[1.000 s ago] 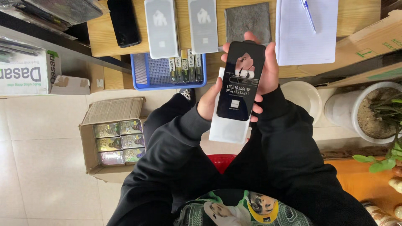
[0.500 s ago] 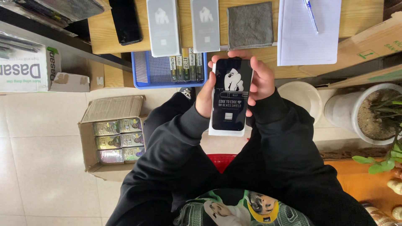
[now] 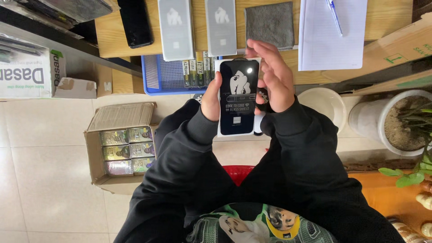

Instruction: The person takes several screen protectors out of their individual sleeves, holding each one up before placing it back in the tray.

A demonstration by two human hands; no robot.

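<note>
Landmark = blue tray [image 3: 155, 76] at worktop [image 3: 108, 31] edge. Far left of tray: white carton [image 3: 27, 74] on a shelf. Below-left of tray, on floor: open cardboard box [image 3: 119, 144] w/ rows of small shiny packs, flaps up so stock is easy to reach. Above-left of tray: black phone [image 3: 134, 22] lying flat. Just above tray, overlapping its rim: two grey flat packs [image 3: 176, 28], side by side, prob. laid out within reach. Inside tray, right end: slim packs stood on edge.

Just right of tray: left hand [image 3: 210, 100], grip clenched on left edge of black screen-protector pack [image 3: 238, 96], held upright and face-up toward the head cam, prob. so the front can be read. Pack hangs in air betw. knees and worktop edge, touching neither. Right hand [image 3: 273, 76] at pack's right edge: fingers spread, grip released, palm side steadying it.

Further right of tray: grey cloth [image 3: 270, 22], white paper w/ pen [image 3: 333, 15], white bowl [image 3: 323, 102], potted plant [image 3: 398, 121] on floor
</note>
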